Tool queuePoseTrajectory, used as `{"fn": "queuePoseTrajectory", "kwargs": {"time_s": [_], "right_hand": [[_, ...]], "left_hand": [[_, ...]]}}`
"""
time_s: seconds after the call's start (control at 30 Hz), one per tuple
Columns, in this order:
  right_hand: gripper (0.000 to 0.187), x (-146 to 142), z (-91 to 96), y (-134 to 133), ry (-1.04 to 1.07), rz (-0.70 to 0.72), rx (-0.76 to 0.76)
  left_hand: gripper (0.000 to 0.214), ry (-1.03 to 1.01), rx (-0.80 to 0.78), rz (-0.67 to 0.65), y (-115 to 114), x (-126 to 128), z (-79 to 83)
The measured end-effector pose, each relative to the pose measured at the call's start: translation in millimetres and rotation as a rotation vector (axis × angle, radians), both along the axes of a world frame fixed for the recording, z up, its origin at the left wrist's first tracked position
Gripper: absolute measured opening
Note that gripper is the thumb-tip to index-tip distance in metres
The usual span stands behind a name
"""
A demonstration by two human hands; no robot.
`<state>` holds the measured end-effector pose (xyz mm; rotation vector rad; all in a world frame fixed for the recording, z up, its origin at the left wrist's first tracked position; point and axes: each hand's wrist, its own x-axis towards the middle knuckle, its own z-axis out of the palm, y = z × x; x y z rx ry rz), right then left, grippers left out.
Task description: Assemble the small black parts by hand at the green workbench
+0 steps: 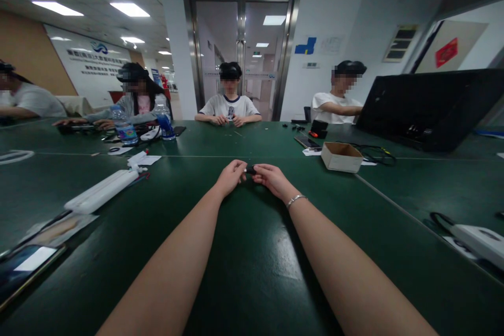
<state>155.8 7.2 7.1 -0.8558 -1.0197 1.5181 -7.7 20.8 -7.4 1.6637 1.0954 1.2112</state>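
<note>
Between my two hands, just above the green table (252,252), is a small black object with a shiny metallic end (249,170). Its exact kind is too small to make out. My left hand (231,177) pinches the shiny end from the left, thumb and fingers closed. On the other side, my right hand (271,178) is closed on the black part with its fingertips. The fingers cover much of the object.
A small cardboard box (342,157) stands right of my hands, by a phone (307,142) and a black monitor (429,107). Leftward lie a white power strip (102,191), another phone (29,268) and water bottles (125,128). Several people sit around the table.
</note>
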Motion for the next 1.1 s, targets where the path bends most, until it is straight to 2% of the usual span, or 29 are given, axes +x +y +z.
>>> {"fn": "queuePoseTrajectory", "kwargs": {"time_s": [0.37,0.73,0.93,1.1], "right_hand": [[0.006,0.1,1.3,-0.5,-0.007,-0.008,-0.008],[0.004,0.7,0.1,-0.3,-0.017,0.000,0.007],[0.006,-1.0,2.3,-1.8,-0.012,-0.003,0.002],[0.006,-0.3,1.8,-1.3,-0.035,0.026,0.020]], "left_hand": [[0.022,0.008,0.000,0.047,-0.9,0.5,2.1],[0.030,-0.006,-0.044,0.038,0.1,-0.8,-0.2],[0.025,-0.003,-0.048,0.020,0.5,-1.1,-0.3],[0.022,-0.003,0.002,0.040,-0.1,0.5,0.8]]}}
